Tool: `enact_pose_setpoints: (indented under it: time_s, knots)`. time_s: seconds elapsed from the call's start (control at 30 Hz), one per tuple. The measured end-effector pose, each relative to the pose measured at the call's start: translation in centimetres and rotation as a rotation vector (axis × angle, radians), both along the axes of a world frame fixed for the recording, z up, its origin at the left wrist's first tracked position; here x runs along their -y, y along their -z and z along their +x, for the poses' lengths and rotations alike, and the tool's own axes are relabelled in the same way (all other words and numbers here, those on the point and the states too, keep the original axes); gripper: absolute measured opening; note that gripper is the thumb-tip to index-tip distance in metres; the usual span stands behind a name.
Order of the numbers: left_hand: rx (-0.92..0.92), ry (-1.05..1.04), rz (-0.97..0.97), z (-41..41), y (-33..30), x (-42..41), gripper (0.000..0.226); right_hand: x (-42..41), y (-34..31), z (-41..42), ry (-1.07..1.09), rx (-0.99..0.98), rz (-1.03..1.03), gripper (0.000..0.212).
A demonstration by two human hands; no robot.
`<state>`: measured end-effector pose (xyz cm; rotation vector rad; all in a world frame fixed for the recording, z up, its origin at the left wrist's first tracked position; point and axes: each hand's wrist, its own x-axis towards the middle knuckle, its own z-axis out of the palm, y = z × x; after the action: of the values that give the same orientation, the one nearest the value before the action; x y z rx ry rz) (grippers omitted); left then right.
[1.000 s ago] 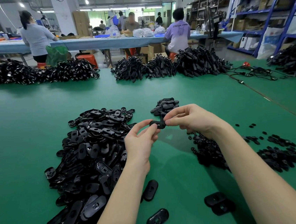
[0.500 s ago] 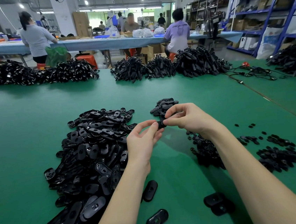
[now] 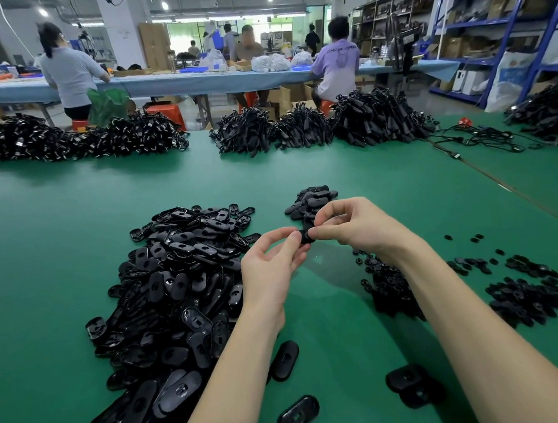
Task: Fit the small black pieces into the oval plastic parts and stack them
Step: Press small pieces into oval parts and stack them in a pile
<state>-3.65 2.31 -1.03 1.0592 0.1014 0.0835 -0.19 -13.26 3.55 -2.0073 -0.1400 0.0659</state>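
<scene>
Head view: both hands' fingers (image 3: 288, 244) pinch one glossy black oval part (image 3: 306, 236) above green felt (image 3: 53, 269).

Readable text: one item only.
Faint dark print across back of lilac shirt (image 3: 337, 62) on seated person at far bench, roughly "CHINA" plus a second word too blurred to make out. Nothing legible on shelf boxes, bags or black parts.
</scene>
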Motion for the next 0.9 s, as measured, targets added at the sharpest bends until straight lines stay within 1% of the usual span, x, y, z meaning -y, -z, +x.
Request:
enact_pose_setpoints:
  time_s: [0.3, 0.4, 0.47, 0.57, 0.63, 0.7, 0.8, 0.9]
  knots:
    - [0.027, -0.009, 0.023, 0.2, 0.1, 0.0, 0.005, -0.5, 0.3, 0.2, 0.102, 0.021, 0.019, 0.018]
    - [0.025, 0.016, -0.003, 0.2, 0.0, -0.2, 0.005, -0.1, 0.5, 0.2, 0.107, -0.040, 0.048, 0.022]
    - [0.005, 0.055, -0.023, 0.2, 0.0, -0.4, 0.005, 0.2, 0.6, 0.1, 0.067, -0.117, 0.097, 0.026]
    - [-0.031, 0.120, -0.029, 0.4, -0.1, -0.8, 0.006, 0.4, 1.0, -0.1, -0.039, -0.203, 0.165, 0.018]
    - [-0.049, 0.166, -0.026, 0.5, 0.0, -1.0, 0.011, 0.5, 1.2, 0.0, -0.057, -0.193, 0.167, 0.013]
    - [-0.070, 0.194, -0.029, 0.5, 0.0, -1.0, 0.018, 0.6, 1.3, 0.0, -0.070, -0.176, 0.146, 0.014]
    - [-0.108, 0.200, -0.084, 0.6, 0.2, -1.2, 0.017, 0.4, 1.2, 0.0, -0.110, -0.186, 0.150, 0.012]
    - [-0.123, 0.173, -0.038, 0.7, 0.4, -1.4, 0.018, 0.3, 1.2, 0.0, -0.107, -0.185, 0.152, 0.005]
